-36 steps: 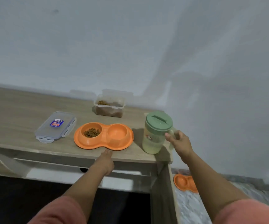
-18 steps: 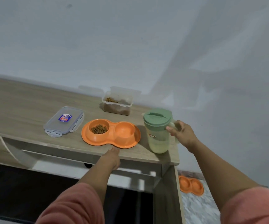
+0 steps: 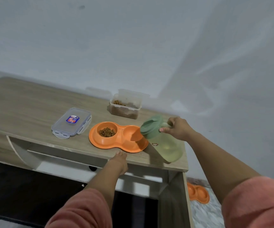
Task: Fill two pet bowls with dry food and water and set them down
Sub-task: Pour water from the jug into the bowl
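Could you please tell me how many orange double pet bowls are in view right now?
2. One orange double bowl sits on the table, kibble in its left well. A second orange bowl lies on the floor right of the table, partly hidden by the table's side panel.

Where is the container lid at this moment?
In the head view the clear lid lies flat on the wooden table, just left of the orange double bowl and apart from the food container by the wall.

Double bowl (image 3: 118, 137) set near desk (image 3: 26, 109) front edge; lid (image 3: 71, 122) placed left of it, food container (image 3: 125, 106) behind, pitcher (image 3: 161, 139) tilted at right, seemingly lifted. Second bowl (image 3: 198, 193) seen on floor, right.
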The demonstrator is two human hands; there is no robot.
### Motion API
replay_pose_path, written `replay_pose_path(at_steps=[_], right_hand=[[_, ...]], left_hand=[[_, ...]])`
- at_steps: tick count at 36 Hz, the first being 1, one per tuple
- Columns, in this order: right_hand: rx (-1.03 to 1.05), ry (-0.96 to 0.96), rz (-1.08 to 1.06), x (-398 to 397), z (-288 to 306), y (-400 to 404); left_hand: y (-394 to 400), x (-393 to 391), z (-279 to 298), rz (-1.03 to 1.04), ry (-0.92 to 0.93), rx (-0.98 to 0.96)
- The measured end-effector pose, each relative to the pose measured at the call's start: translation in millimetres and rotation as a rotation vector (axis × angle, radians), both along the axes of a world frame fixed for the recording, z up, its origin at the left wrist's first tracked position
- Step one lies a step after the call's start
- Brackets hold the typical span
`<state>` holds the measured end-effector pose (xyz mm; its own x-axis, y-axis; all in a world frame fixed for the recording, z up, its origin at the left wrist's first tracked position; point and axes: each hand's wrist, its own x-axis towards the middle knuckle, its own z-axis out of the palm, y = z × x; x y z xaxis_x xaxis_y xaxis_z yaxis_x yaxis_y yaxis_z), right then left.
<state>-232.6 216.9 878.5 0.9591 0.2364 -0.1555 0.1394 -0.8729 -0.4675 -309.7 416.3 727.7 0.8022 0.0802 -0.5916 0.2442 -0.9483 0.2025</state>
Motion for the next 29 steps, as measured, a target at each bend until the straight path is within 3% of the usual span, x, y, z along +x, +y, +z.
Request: replay_pose_path(at_steps=[10,29], right_hand=[[-0.102,-0.010,0.026,2.3,4.1,14.6],[-0.110,-0.020,0.040,-3.2,9.6,22.6]], left_hand=[[0.3,1.1,5.0,-0.016,0.005,-0.008],[0.3,-3.6,4.8,0.017,-0.017,-0.049]])
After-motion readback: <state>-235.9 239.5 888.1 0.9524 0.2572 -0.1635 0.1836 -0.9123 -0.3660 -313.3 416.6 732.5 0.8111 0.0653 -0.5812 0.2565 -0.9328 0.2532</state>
